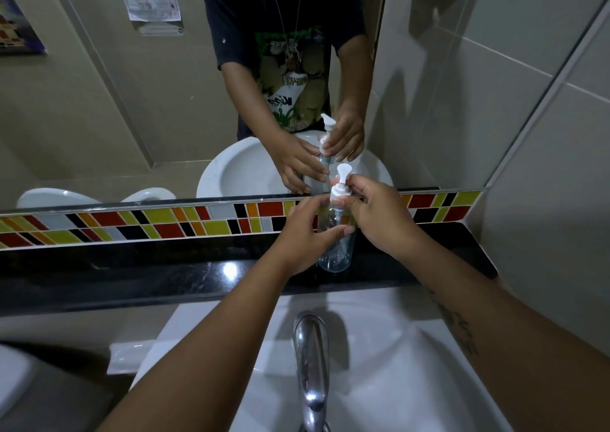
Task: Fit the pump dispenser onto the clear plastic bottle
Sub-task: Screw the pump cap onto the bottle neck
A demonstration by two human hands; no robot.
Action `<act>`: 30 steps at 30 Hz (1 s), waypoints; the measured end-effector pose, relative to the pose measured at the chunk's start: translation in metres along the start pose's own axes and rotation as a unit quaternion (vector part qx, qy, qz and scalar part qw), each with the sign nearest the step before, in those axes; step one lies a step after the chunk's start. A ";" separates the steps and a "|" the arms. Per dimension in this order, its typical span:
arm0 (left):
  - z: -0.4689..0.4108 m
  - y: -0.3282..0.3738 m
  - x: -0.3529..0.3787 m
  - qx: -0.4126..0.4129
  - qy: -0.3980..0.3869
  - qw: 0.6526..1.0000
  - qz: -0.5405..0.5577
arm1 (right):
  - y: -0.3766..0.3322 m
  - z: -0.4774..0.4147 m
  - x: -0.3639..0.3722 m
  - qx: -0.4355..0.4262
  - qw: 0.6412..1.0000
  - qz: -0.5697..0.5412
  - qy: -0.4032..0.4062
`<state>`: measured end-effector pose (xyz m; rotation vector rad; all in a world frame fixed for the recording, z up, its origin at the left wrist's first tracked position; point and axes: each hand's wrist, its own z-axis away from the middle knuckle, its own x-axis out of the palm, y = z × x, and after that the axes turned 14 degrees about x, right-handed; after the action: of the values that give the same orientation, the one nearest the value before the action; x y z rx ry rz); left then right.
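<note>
The clear plastic bottle (336,250) stands upright on the black stone ledge (165,270) behind the sink. My left hand (303,240) wraps its fingers around the bottle's middle from the left. The white pump dispenser (340,184) sits at the bottle's neck, nozzle pointing up and away. My right hand (376,213) pinches the pump's white collar with thumb and fingers from the right. The bottle's neck is hidden by my fingers.
A chrome tap (312,365) rises over the white sink (396,349) just below my arms. Behind the ledge run a coloured tile strip (165,220) and a big mirror (132,101) that shows a person's torso and hands. A tiled wall (554,200) closes the right side.
</note>
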<state>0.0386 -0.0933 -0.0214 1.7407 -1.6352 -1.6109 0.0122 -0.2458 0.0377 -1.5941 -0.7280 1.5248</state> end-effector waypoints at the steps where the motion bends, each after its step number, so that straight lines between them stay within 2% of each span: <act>1: 0.001 0.000 0.002 0.003 0.007 1.000 -0.003 | 0.001 0.001 0.002 0.000 1.000 -0.004 0.008; 8: 0.002 0.000 0.003 0.024 0.021 0.999 -0.004 | 0.002 0.005 0.019 -0.006 0.994 0.024 0.105; 12: 0.003 0.001 0.001 0.027 0.026 0.999 0.004 | 0.001 0.006 0.024 -0.003 0.992 0.016 0.121; 18: 0.001 0.003 -0.008 -0.004 -0.002 0.999 0.040 | -0.002 0.008 0.010 0.024 0.997 -0.072 0.021; 24: 0.004 0.003 -0.024 -0.043 -0.049 0.996 0.062 | -0.006 0.008 0.007 0.027 0.995 -0.097 0.003; 30: 0.004 0.004 -0.024 -0.035 -0.042 0.997 0.060 | -0.012 0.010 -0.016 0.033 0.991 -0.113 -0.057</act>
<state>0.0390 -0.0730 -0.0074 1.5297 -1.6663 -1.6837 0.0024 -0.2518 0.0568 -1.3345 -0.8814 1.4666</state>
